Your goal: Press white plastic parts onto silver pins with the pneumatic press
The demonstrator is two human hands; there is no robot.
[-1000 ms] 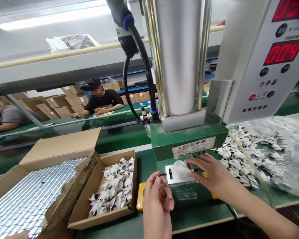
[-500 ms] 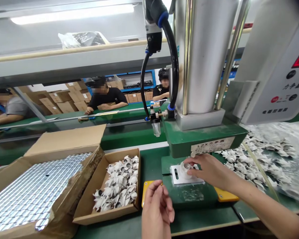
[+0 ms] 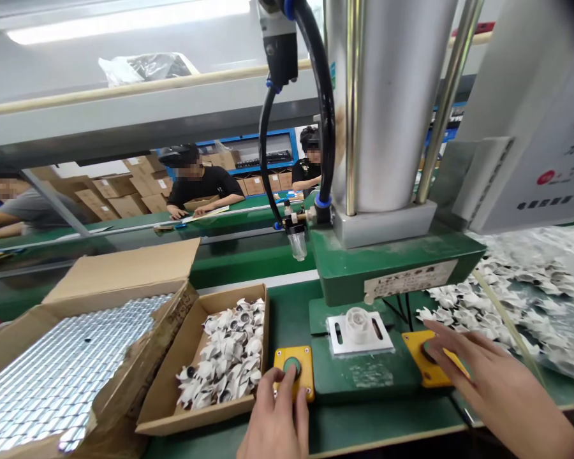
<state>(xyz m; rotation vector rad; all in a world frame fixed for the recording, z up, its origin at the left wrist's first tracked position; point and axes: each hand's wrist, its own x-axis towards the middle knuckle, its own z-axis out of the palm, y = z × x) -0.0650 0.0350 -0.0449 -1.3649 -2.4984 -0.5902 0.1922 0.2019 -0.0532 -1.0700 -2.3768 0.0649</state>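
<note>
My left hand (image 3: 278, 411) rests at the left yellow button box (image 3: 307, 376), holding nothing, with a fingertip at its green button (image 3: 291, 366). Over the right yellow button box (image 3: 414, 349) my right hand (image 3: 488, 373) is stretched out with fingers apart, and it partly hides that box's button. Between the two boxes, a white round plastic part (image 3: 358, 324) sits on a slotted metal plate (image 3: 337, 344) on the green press base (image 3: 363, 376). The green press head (image 3: 397, 255) stands above the part, with a gap between them.
Left of the press are a cardboard tray of white finned plastic parts (image 3: 234, 357) and a box of shiny metal cylinders (image 3: 76, 363). More white parts (image 3: 488, 299) lie on plastic sheeting at right. Black hoses (image 3: 326, 115) hang beside the press. Several people sit across the bench.
My right hand has let go of the white part and moved right to the yellow box. My left hand has turned over and come down onto the left box's button.
</note>
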